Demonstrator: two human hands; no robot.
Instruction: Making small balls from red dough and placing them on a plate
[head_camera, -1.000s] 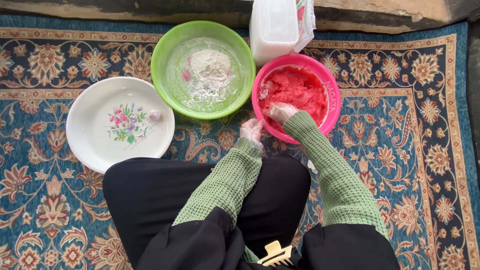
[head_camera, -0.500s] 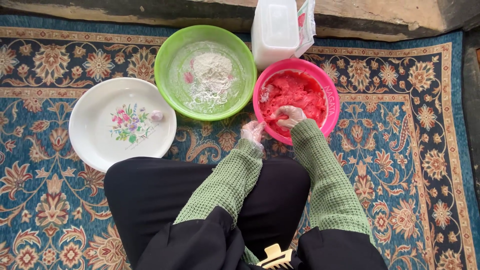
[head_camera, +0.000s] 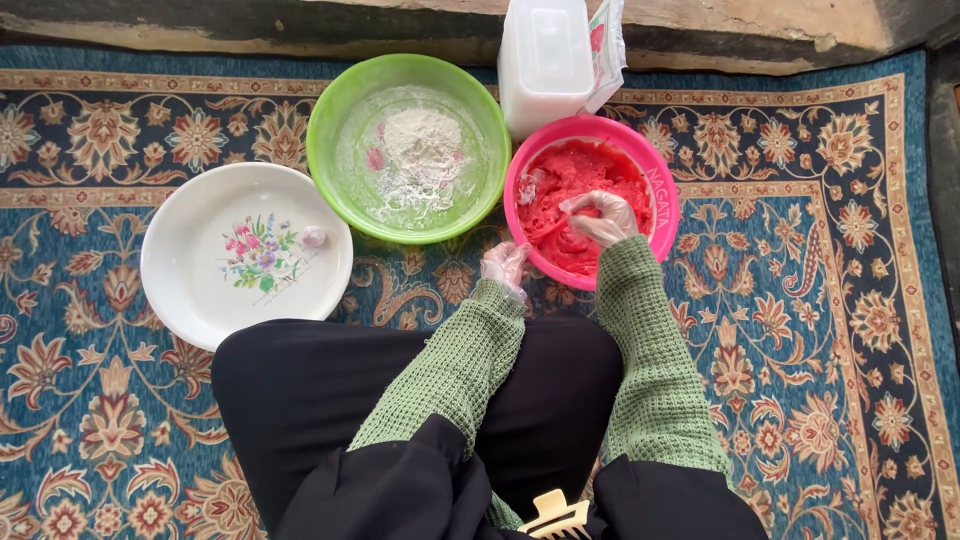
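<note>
A pink bowl (head_camera: 662, 180) holds a wet red mixture (head_camera: 560, 180). My right hand (head_camera: 600, 217), in a clear glove, is down in the red mixture with its fingers curled into it. My left hand (head_camera: 505, 265), also gloved and smeared, is curled against the outside of the pink bowl's near-left rim. Both arms wear green knitted sleeves. Left of the pink bowl stands a green bowl (head_camera: 340, 120) with white flour (head_camera: 420, 150) and pink smears. At the left, a white flowered plate (head_camera: 190, 260) carries one small pale pink ball (head_camera: 314, 237).
A white plastic tub (head_camera: 545, 60) with a packet beside it stands behind the bowls, against a stone ledge (head_camera: 250, 25). Everything sits on a blue patterned carpet (head_camera: 820, 300). My black-clad knees (head_camera: 300, 390) fill the near centre.
My right hand has slid from the bowl's near-left edge further into the red mixture, toward the middle. My left hand has stayed by the rim.
</note>
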